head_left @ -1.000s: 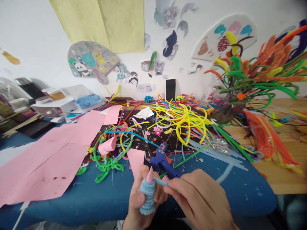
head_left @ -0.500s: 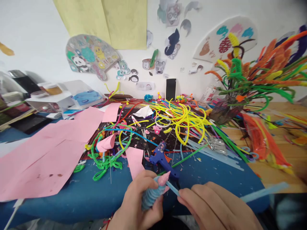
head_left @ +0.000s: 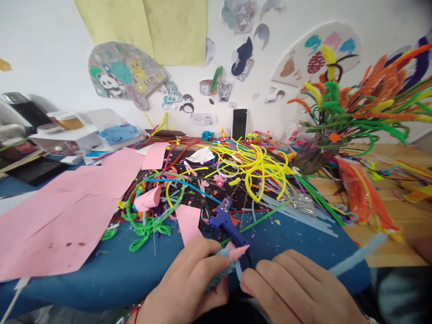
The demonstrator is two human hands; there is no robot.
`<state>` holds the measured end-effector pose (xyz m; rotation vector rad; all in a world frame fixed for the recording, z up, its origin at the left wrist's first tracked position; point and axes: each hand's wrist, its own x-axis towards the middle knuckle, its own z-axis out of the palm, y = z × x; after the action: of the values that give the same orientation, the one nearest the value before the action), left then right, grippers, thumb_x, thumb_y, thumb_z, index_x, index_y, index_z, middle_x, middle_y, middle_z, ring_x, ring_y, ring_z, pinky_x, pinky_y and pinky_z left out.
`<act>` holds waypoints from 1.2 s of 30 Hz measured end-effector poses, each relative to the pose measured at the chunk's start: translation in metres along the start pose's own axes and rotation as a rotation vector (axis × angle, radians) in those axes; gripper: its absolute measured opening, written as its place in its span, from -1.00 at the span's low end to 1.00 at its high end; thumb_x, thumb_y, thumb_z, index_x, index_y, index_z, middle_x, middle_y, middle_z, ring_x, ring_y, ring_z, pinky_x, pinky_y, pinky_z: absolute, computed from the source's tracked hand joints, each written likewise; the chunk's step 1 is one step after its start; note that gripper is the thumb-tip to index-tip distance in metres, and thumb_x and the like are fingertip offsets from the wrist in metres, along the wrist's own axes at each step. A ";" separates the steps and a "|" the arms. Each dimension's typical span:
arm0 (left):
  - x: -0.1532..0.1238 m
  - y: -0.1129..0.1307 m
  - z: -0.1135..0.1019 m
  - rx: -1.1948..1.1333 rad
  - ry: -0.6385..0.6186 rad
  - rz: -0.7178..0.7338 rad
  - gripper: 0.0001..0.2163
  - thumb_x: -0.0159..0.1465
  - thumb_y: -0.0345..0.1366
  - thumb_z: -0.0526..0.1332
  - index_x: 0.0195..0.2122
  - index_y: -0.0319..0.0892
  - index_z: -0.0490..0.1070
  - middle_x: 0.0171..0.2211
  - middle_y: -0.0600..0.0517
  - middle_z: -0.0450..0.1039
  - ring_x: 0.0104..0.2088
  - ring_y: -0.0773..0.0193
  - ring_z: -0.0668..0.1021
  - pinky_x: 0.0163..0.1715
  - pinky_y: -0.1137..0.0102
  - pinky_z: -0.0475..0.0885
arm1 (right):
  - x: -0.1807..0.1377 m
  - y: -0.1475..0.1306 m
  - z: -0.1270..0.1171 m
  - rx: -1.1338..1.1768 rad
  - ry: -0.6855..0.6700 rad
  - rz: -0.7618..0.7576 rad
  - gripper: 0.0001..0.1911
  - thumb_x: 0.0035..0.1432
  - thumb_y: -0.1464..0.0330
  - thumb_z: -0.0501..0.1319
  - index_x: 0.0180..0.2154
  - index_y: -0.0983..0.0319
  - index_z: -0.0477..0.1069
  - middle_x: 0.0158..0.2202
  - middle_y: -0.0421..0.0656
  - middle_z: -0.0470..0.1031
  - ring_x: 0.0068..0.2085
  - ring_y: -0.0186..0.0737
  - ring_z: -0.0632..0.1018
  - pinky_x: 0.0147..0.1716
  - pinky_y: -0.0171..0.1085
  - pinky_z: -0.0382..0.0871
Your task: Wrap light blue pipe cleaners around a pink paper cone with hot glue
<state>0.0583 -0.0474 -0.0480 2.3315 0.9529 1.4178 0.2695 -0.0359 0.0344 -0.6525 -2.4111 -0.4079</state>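
My left hand (head_left: 192, 279) is closed around a coiled light-blue pipe cleaner body (head_left: 218, 276) that ends in a pink pointed tip (head_left: 239, 253). From beside that tip runs a loose light-blue pipe cleaner (head_left: 359, 254), pinched by the fingers of my right hand (head_left: 300, 288). Its far end sticks out past the right side of that hand. Part of the coil is hidden behind my left fingers. Just beyond my hands lies a blue glue gun (head_left: 227, 222), its handle pointing toward me.
Pink sheets (head_left: 64, 211) cover the left of the blue tabletop (head_left: 111, 265). Green twisted pipe cleaners (head_left: 145, 231) and a heap of yellow ones (head_left: 263, 166) lie across the middle. A phone (head_left: 239, 125) leans on the wall. Pipe cleaner stems fill a vase (head_left: 312, 155) at right.
My left hand has turned the coiled body so its pink tip points more to the right. The loose pipe cleaner now bends down beside the tip, with my right hand slightly further left.
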 end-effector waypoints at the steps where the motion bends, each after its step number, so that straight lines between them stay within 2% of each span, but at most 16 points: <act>1: 0.002 0.000 -0.002 0.023 -0.025 0.017 -0.58 0.25 -0.51 0.25 0.12 -0.08 0.37 -0.21 -0.09 0.59 -0.28 0.18 0.62 -0.30 0.39 0.56 | 0.001 0.001 0.001 -0.010 -0.030 -0.035 -0.54 0.44 0.60 -0.08 -0.30 0.19 0.52 -0.50 -0.24 0.59 -0.52 -0.30 0.52 -0.49 -0.22 0.38; 4: 0.009 0.000 -0.008 0.058 -0.104 0.062 -0.66 0.26 -0.48 0.25 0.05 -0.11 0.40 -0.25 -0.08 0.60 -0.32 0.15 0.61 -0.32 0.36 0.56 | 0.006 0.005 0.000 0.021 -0.084 -0.091 -0.52 0.42 0.62 -0.10 -0.32 0.22 0.53 -0.50 -0.21 0.55 -0.48 -0.25 0.49 -0.48 -0.17 0.33; 7: 0.014 0.000 -0.012 0.020 -0.186 0.065 -0.70 0.21 -0.50 0.25 -0.03 -0.11 0.41 -0.28 -0.06 0.59 -0.37 0.16 0.61 -0.37 0.38 0.54 | 0.015 0.017 -0.001 0.141 -0.139 -0.134 -0.50 0.49 0.53 -0.12 -0.38 0.23 0.50 -0.50 -0.21 0.49 -0.46 -0.22 0.42 -0.46 -0.17 0.25; 10: 0.018 -0.001 -0.012 -0.091 -0.221 0.049 -0.71 0.17 -0.55 0.24 -0.11 -0.11 0.39 -0.32 -0.02 0.58 -0.41 0.21 0.59 -0.40 0.43 0.51 | 0.029 0.036 0.001 0.259 -0.237 -0.207 -0.57 0.52 0.41 0.02 -0.42 0.22 0.46 -0.46 -0.23 0.48 -0.42 -0.24 0.38 -0.43 -0.20 0.20; 13: 0.019 -0.002 -0.010 -0.197 -0.208 0.054 -0.71 0.17 -0.53 0.25 -0.12 -0.08 0.35 -0.32 0.00 0.59 -0.40 0.22 0.61 -0.40 0.44 0.51 | 0.046 0.056 0.008 0.463 -0.344 -0.256 -0.81 0.35 0.37 0.32 -0.37 0.23 0.52 -0.43 -0.30 0.49 -0.38 -0.31 0.42 -0.39 -0.29 0.25; 15: 0.018 -0.004 -0.007 -0.235 -0.184 0.057 -0.67 0.16 -0.52 0.25 -0.09 -0.06 0.33 -0.29 -0.01 0.60 -0.38 0.21 0.62 -0.38 0.43 0.52 | 0.055 0.065 0.016 0.621 -0.434 -0.248 -0.88 0.22 0.41 0.44 -0.36 0.22 0.54 -0.43 -0.33 0.50 -0.34 -0.36 0.47 -0.34 -0.37 0.31; 18: 0.016 -0.007 -0.005 -0.253 -0.182 0.071 -0.68 0.11 -0.51 0.25 -0.14 -0.06 0.36 -0.31 0.01 0.58 -0.44 0.23 0.58 -0.43 0.44 0.48 | 0.064 0.073 0.030 0.843 -0.550 -0.216 -0.87 0.15 0.46 0.48 -0.38 0.22 0.56 -0.45 -0.34 0.52 -0.35 -0.40 0.50 -0.30 -0.43 0.35; 23: 0.018 -0.007 -0.008 -0.137 -0.345 0.070 -0.86 0.08 -0.46 0.30 -0.36 -0.09 0.48 -0.40 -0.01 0.55 -0.45 0.15 0.56 -0.49 0.41 0.41 | 0.065 0.076 0.047 1.142 -0.653 -0.162 -0.86 0.13 0.53 0.47 -0.40 0.26 0.57 -0.45 -0.31 0.56 -0.37 -0.44 0.54 -0.31 -0.48 0.40; 25: 0.022 -0.005 -0.009 -0.163 -0.323 0.083 -0.83 0.10 -0.46 0.29 -0.31 -0.08 0.55 -0.42 0.00 0.54 -0.46 0.14 0.55 -0.49 0.40 0.40 | 0.064 0.077 0.049 1.204 -0.683 -0.120 -0.86 0.13 0.55 0.45 -0.41 0.26 0.57 -0.45 -0.31 0.57 -0.37 -0.45 0.55 -0.30 -0.50 0.41; 27: 0.025 -0.004 -0.009 -0.241 -0.261 0.109 -0.68 0.13 -0.49 0.27 -0.12 -0.03 0.58 -0.40 -0.01 0.56 -0.49 0.16 0.53 -0.48 0.40 0.39 | 0.063 0.077 0.050 1.244 -0.701 -0.084 -0.87 0.14 0.55 0.45 -0.41 0.27 0.58 -0.45 -0.30 0.57 -0.38 -0.45 0.55 -0.32 -0.51 0.42; 29: 0.027 -0.003 -0.008 -0.316 -0.173 0.150 -0.47 0.15 -0.53 0.25 0.13 0.04 0.49 -0.40 0.02 0.56 -0.53 0.20 0.48 -0.48 0.41 0.37 | 0.061 0.077 0.050 1.265 -0.702 -0.060 -0.89 0.14 0.55 0.43 -0.40 0.29 0.59 -0.45 -0.28 0.57 -0.39 -0.45 0.53 -0.34 -0.50 0.41; 31: 0.027 -0.003 -0.005 -0.353 -0.096 0.176 -0.35 0.15 -0.55 0.25 0.25 0.09 0.37 -0.43 0.05 0.53 -0.56 0.23 0.43 -0.51 0.42 0.32 | 0.059 0.078 0.050 1.289 -0.702 -0.039 -0.91 0.16 0.56 0.41 -0.38 0.32 0.59 -0.44 -0.25 0.57 -0.40 -0.45 0.53 -0.35 -0.50 0.41; 36: 0.016 -0.008 0.004 -0.412 -0.024 0.150 -0.42 0.10 -0.58 0.24 0.14 0.04 0.39 -0.49 0.08 0.47 -0.56 0.23 0.39 -0.47 0.38 0.31 | 0.055 0.080 0.051 1.315 -0.724 0.040 -0.91 0.22 0.54 0.33 -0.35 0.31 0.59 -0.41 -0.21 0.60 -0.39 -0.43 0.55 -0.35 -0.48 0.43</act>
<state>0.0631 -0.0299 -0.0426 2.1348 0.4315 1.4716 0.2502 0.0722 0.0393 -0.2018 -2.5584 1.5542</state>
